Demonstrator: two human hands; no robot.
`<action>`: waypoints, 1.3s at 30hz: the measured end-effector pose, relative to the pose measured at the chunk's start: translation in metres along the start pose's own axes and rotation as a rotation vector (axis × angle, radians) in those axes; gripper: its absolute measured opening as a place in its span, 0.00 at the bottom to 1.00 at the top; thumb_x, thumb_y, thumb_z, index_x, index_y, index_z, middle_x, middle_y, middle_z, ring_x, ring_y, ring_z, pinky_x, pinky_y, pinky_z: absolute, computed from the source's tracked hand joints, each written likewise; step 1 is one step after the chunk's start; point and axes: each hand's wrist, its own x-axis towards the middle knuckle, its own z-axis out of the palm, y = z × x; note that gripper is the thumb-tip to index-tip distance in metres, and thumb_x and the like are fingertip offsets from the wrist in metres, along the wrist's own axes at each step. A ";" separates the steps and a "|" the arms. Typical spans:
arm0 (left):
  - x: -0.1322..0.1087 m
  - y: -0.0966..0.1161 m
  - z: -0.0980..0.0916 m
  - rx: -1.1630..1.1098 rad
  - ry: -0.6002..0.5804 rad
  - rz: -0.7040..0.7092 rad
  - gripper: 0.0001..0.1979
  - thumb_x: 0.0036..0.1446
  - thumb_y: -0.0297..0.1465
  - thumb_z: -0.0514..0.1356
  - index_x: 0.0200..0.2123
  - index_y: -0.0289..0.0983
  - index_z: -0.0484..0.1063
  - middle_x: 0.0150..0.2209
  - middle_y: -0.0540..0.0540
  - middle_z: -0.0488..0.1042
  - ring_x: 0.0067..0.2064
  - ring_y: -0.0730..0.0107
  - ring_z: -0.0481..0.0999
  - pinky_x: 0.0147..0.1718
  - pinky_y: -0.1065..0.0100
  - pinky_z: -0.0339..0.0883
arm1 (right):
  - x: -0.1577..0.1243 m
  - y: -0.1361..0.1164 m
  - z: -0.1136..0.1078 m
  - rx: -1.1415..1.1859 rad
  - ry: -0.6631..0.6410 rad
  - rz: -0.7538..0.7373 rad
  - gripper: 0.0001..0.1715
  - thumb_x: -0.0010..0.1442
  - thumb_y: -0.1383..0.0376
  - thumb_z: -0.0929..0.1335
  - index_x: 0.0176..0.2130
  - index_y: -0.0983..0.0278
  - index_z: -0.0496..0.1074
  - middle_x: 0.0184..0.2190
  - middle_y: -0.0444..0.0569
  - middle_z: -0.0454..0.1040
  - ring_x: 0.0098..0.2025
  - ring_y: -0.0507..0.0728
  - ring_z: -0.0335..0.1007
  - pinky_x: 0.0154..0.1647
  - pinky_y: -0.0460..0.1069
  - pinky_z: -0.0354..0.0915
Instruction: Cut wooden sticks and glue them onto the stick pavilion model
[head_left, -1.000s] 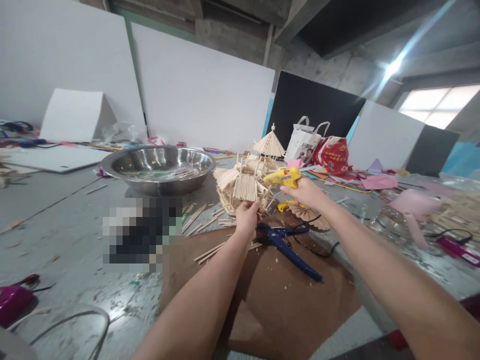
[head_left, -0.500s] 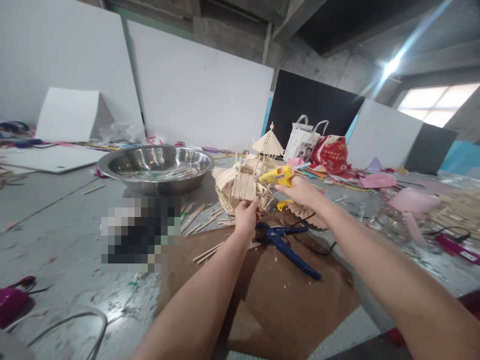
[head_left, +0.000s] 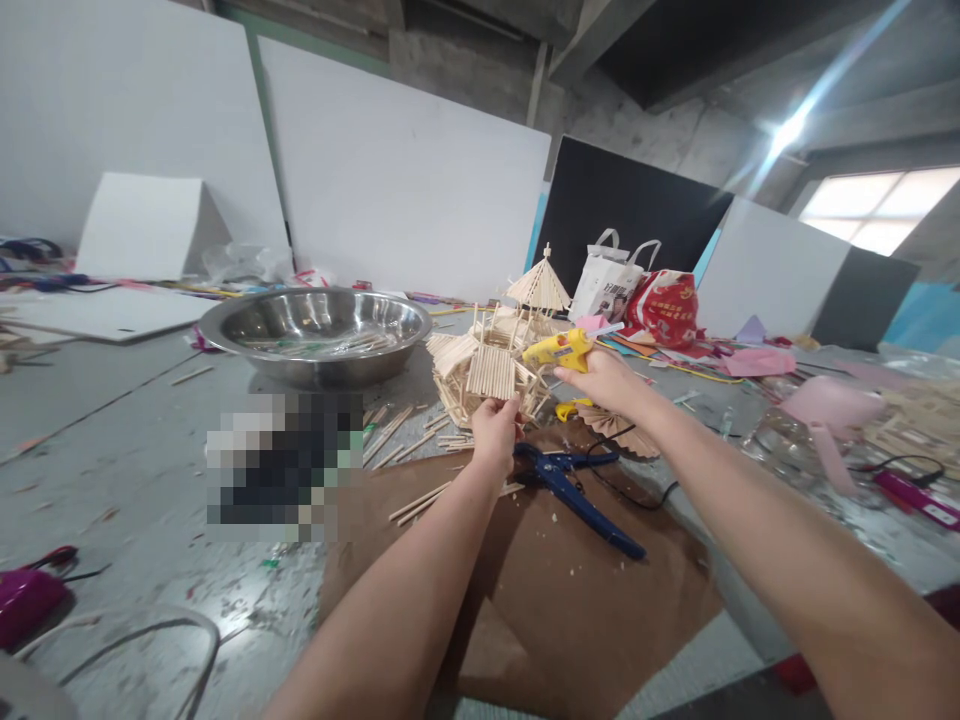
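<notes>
A model pavilion built of thin wooden sticks (head_left: 454, 385) stands in front of me, its pointed roof (head_left: 541, 287) rising at the back. My left hand (head_left: 496, 428) pinches the lower edge of a small panel of sticks laid side by side (head_left: 491, 372), which rests against the model's near side. Around a yellow hot glue gun (head_left: 559, 349) my right hand (head_left: 604, 378) is closed, a glue stick jutting from its rear. The gun's nozzle points left at the panel's upper right; whether it touches is unclear. Below lie blue-handled cutters (head_left: 577, 500).
Brown paper (head_left: 600, 620) covers the near table, with loose sticks (head_left: 420, 503) on it. A steel basin (head_left: 319, 370) stands left. Behind are a white bag (head_left: 602, 285) and a red bag (head_left: 664, 310). A fan-shaped stick piece (head_left: 619, 430) lies under my right wrist.
Hardly anything differs. The whole view has shifted slightly, and both hands keep the same hold on the stick panel and the glue gun.
</notes>
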 end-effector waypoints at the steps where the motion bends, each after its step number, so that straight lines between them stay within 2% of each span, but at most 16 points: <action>1: 0.000 0.000 0.000 0.001 0.001 0.000 0.10 0.41 0.33 0.57 0.20 0.36 0.56 0.11 0.56 0.61 0.10 0.82 0.56 0.10 0.78 0.47 | -0.001 -0.001 -0.001 -0.005 -0.003 0.005 0.19 0.49 0.57 0.62 0.38 0.65 0.67 0.37 0.50 0.70 0.40 0.57 0.64 0.40 0.48 0.58; 10: -0.001 -0.003 0.001 0.009 -0.006 0.005 0.09 0.41 0.34 0.56 0.21 0.36 0.58 0.11 0.56 0.61 0.09 0.82 0.56 0.09 0.78 0.46 | 0.000 -0.003 -0.001 -0.007 -0.013 -0.023 0.19 0.49 0.57 0.62 0.39 0.66 0.67 0.38 0.52 0.70 0.40 0.57 0.64 0.40 0.48 0.58; 24: -0.012 -0.008 0.005 0.041 -0.020 0.017 0.08 0.43 0.33 0.56 0.20 0.34 0.59 0.11 0.56 0.61 0.09 0.83 0.56 0.09 0.78 0.46 | 0.005 -0.005 0.003 -0.108 0.004 -0.112 0.17 0.50 0.57 0.61 0.36 0.63 0.68 0.35 0.52 0.71 0.39 0.58 0.65 0.38 0.50 0.58; 30: -0.011 -0.009 0.005 0.048 -0.024 0.018 0.08 0.43 0.33 0.56 0.21 0.34 0.60 0.11 0.56 0.61 0.09 0.83 0.56 0.09 0.78 0.47 | 0.003 -0.008 0.000 -0.088 0.031 -0.076 0.17 0.50 0.58 0.61 0.37 0.64 0.68 0.37 0.52 0.70 0.40 0.58 0.64 0.37 0.49 0.58; 35: -0.011 -0.012 0.006 0.054 -0.048 0.016 0.09 0.42 0.32 0.57 0.20 0.35 0.59 0.10 0.56 0.61 0.09 0.83 0.56 0.09 0.78 0.47 | -0.006 -0.007 -0.009 -0.037 -0.025 -0.001 0.19 0.49 0.56 0.61 0.38 0.64 0.67 0.36 0.51 0.70 0.39 0.58 0.65 0.36 0.50 0.59; 39: -0.012 -0.013 0.006 0.060 -0.063 0.012 0.08 0.42 0.31 0.57 0.20 0.35 0.59 0.11 0.56 0.62 0.09 0.83 0.55 0.09 0.78 0.46 | -0.010 -0.004 -0.010 0.018 -0.104 -0.037 0.18 0.48 0.57 0.62 0.37 0.64 0.67 0.36 0.50 0.70 0.38 0.57 0.65 0.36 0.48 0.59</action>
